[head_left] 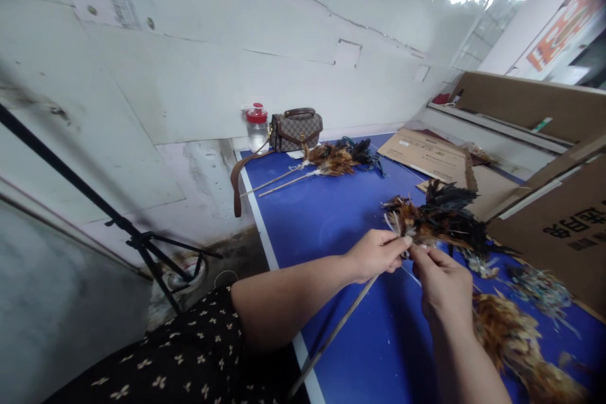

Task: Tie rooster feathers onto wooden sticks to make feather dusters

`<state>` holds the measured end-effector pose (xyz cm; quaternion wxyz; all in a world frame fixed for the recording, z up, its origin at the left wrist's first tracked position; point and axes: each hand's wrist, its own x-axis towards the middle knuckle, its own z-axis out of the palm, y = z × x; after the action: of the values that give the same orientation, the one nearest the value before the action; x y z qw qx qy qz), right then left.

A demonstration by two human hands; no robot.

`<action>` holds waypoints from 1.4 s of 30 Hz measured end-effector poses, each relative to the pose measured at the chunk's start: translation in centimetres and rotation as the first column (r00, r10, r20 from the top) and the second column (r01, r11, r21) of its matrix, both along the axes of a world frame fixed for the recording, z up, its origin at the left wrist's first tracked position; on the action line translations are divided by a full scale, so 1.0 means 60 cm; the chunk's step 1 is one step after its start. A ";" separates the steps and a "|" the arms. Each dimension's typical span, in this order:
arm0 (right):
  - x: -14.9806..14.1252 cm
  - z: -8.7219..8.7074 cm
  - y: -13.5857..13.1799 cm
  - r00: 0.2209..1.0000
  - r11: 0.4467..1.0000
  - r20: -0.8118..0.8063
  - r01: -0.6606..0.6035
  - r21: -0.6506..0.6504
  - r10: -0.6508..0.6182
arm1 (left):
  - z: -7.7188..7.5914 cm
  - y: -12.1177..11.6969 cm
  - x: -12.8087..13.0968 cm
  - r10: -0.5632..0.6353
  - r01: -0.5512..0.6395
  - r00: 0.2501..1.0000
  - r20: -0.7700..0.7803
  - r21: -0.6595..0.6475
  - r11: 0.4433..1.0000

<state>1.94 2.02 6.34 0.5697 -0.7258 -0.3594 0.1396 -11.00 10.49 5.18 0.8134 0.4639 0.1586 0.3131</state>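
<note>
A feather duster with brown and black feathers is held over the blue table, its thin wooden stick slanting down past the table's near edge. My left hand is closed around the stick just below the feathers. Beside it, my right hand pinches at the base of the feathers, close to the left fingertips; what lies between its fingers is hidden. Loose brown feathers lie by my right wrist, and a pile of pale bluish feathers is farther right.
Two more feather dusters lie at the back of the blue table. Behind them stand a patterned handbag and a red-lidded bottle. Cardboard covers the right side. A black tripod stands at left.
</note>
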 end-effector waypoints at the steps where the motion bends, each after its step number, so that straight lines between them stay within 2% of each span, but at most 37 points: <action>1: 0.000 -0.001 0.001 1.000 1.000 -0.022 0.005 -0.018 -0.006 | -0.002 0.000 0.000 0.004 -0.004 1.000 -0.003 0.001 1.000; 4: 0.005 -0.007 0.002 0.997 0.999 -0.078 -0.009 -0.044 0.005 | -0.006 0.003 0.002 0.011 -0.011 1.000 -0.004 -0.028 1.000; 8: 0.017 -0.014 0.003 0.999 0.999 -0.033 -0.029 -0.038 0.028 | -0.011 0.006 0.007 -0.006 0.008 0.999 0.039 -0.060 0.998; 16: 0.024 0.018 -0.001 0.994 0.991 0.058 -0.085 -0.101 0.092 | -0.003 0.004 0.004 -0.011 0.011 1.000 0.002 -0.104 0.995; 21: 0.041 0.007 -0.004 0.993 0.990 0.066 -0.093 -0.104 0.100 | 0.002 0.004 -0.002 -0.060 0.060 0.998 0.004 -0.126 0.990; 26: 0.055 -0.012 0.000 0.996 0.996 0.027 -0.079 -0.045 0.080 | 0.001 0.007 -0.005 -0.061 0.066 0.997 0.045 -0.122 0.990; 31: 0.050 -0.005 0.004 0.997 0.996 -0.010 -0.079 -0.038 0.079 | 0.000 0.007 -0.006 -0.082 0.088 0.995 0.050 -0.118 0.989; 34: 0.050 -0.004 0.005 0.986 0.992 -0.112 -0.128 -0.006 0.126 | 0.001 0.004 -0.006 -0.104 0.106 0.994 0.023 -0.110 0.988; 36: 0.053 -0.007 0.006 0.979 0.994 -0.172 -0.106 0.011 0.107 | 0.003 0.001 -0.004 -0.112 0.111 0.994 -0.005 -0.108 0.988; 39: 0.060 -0.010 0.005 0.983 0.999 -0.181 -0.046 -0.024 0.041 | 0.004 -0.003 -0.003 -0.123 0.121 0.992 -0.017 -0.097 0.988; 42: 0.060 -0.009 0.001 0.981 0.997 -0.176 -0.083 -0.002 0.081 | 0.005 -0.005 -0.003 -0.152 0.149 0.988 -0.027 -0.079 0.986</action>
<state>5.57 2.10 5.82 0.5897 -0.6977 -0.3367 0.2280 -11.18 10.22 5.47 0.8494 0.4478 0.1484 0.2369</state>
